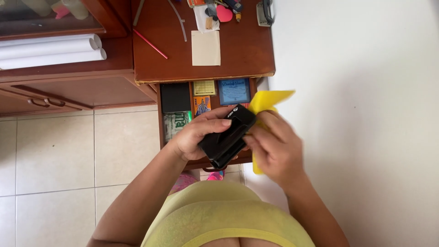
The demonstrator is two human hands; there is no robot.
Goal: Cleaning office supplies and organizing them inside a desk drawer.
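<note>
Seen from above, standing before an open drawer (208, 103) of a wooden desk (238, 55). Left hand (196, 135) closed around a black hole punch (227, 136), fingers laid over its top and thumb under its side, holding it in the air just above the front part of the drawer. Right hand (274, 146) closed on a yellow cloth (265, 103), pressing it against the right side of the punch; one corner of the cloth sticking up past the fingers, another part hanging down below the hand. Inside the drawer, behind the punch: a black box (175, 97), a small yellowish card (204, 87), a blue framed card (233, 91), a green packet (175, 123) and a small colourful picture card (201, 105), lying side by side. On the desk top, further back from the drawer: a beige paper slip (206, 48), a red pencil (150, 44), and a small heap of keys and coloured bits (219, 11) at the far edge. Left of the drawer, on a lower shelf: white paper rolls (50, 51). Below the drawer on the left, pale floor tiles (55, 155); on the right, a white wall (366, 114).
</note>
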